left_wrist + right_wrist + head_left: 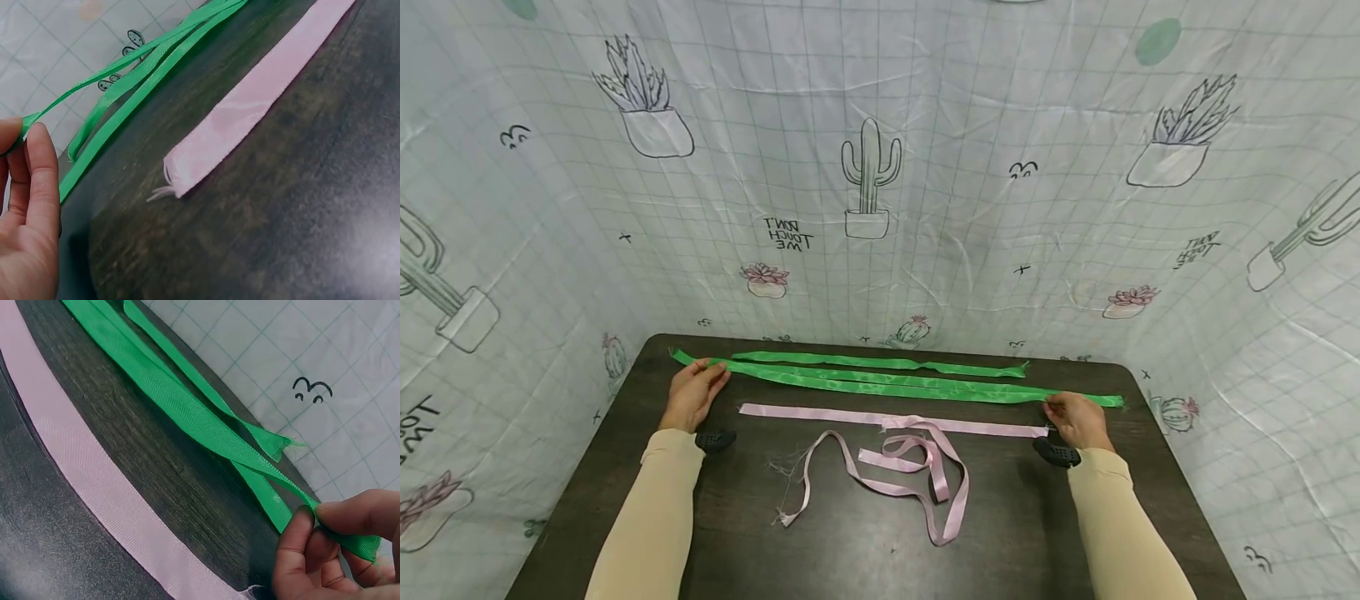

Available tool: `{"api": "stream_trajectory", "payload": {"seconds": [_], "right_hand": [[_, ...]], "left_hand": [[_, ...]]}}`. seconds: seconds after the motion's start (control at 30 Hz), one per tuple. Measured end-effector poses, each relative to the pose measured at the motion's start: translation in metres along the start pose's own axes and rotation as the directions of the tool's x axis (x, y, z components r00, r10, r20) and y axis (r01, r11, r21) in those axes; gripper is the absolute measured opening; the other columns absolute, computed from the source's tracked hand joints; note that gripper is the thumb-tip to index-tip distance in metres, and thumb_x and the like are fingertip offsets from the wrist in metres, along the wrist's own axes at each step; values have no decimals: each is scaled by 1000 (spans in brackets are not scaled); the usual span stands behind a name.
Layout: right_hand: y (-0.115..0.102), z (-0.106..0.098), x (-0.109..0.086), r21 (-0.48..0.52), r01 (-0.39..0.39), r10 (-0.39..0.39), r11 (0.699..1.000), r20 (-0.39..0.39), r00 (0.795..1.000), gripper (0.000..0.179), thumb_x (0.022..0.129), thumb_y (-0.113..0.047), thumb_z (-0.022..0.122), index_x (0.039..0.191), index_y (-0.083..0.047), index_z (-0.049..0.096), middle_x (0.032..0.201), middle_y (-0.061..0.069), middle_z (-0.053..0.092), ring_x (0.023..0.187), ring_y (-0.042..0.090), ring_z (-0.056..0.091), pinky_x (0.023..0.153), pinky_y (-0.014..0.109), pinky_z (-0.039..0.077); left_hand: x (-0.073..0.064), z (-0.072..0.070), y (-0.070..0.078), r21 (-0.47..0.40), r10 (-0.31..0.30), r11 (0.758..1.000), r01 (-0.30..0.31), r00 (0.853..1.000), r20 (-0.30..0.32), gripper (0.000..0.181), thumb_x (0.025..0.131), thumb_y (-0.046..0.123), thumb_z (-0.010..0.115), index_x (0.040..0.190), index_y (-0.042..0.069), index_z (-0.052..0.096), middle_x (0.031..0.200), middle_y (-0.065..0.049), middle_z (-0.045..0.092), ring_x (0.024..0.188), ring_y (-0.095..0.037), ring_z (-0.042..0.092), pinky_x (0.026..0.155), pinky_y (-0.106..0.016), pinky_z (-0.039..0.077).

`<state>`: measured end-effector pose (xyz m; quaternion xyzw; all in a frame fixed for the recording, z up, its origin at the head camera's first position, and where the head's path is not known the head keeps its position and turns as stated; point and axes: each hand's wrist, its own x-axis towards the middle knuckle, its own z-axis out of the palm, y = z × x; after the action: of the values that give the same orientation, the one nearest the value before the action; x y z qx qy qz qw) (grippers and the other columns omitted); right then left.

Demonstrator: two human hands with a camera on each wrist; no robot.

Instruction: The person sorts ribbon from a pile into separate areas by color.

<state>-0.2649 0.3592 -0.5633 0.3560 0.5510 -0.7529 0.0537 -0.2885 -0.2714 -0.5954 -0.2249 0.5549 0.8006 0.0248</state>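
Note:
My left hand (692, 393) pinches a long green ribbon (850, 386) near its left end, between thumb and fingertips. Close to the other end, my right hand (1077, 419) pinches the same ribbon, so it stretches between the two hands. In the left wrist view the held green ribbon (78, 89) rises off the table toward the fingers. A short tail of green ribbon (359, 545) sticks out past the right fingers. Just behind the held strand runs another green strand, partly overlapped by it. A separate green ribbon (820, 359) lies along the back edge.
In front of the green ribbons a pink ribbon (812, 412) lies straight across the dark table (737, 533). Nearer still, a loose pink ribbon (957, 510) curls in loops, with frayed threads (786, 471) at its left. A patterned curtain (955, 275) hangs behind and at both sides.

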Motion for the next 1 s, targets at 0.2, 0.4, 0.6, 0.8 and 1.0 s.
{"api": "stream_trajectory", "payload": {"seconds": [0.2,0.4,0.6,0.8,1.0], "right_hand": [[5,1,5,-68,44,-48,997,-58,997,27,100,7,58,82,-11,69,77,-2,62,75,10,64,76,23,61],[10,1,10,-116,98,-109,988,-95,990,28,96,10,60,79,-10,69,76,-4,62,72,8,63,72,22,61],[10,0,9,-122,110,-123,986,-101,987,30,95,12,60,76,-10,69,74,-5,62,70,8,63,71,22,61],[11,-1,9,-128,115,-130,985,-113,985,31,94,14,60,75,-9,68,74,-4,60,69,8,61,69,22,60],[12,-3,13,-123,124,-139,985,-122,983,29,94,14,61,77,-8,68,75,-4,60,70,8,62,67,22,60]], "left_hand": [[0,2,0,24,-10,1000,10,1000,1,14,104,2,62,106,9,50,102,3,54,88,-3,66,92,-17,57],[1,3,-1,77,-1,997,2,1000,-11,14,104,1,60,106,10,50,104,1,53,87,-4,66,94,-20,58],[1,4,-2,91,-3,996,4,1000,-5,15,103,-1,60,106,9,50,105,0,51,87,-4,66,92,-19,59],[3,3,-4,92,0,996,2,1000,-13,15,103,-1,61,105,8,50,103,0,53,85,-4,66,86,-18,60],[4,3,-6,132,12,991,-10,1000,-19,14,103,0,61,107,8,50,102,1,54,85,-2,66,88,-18,59]]}}
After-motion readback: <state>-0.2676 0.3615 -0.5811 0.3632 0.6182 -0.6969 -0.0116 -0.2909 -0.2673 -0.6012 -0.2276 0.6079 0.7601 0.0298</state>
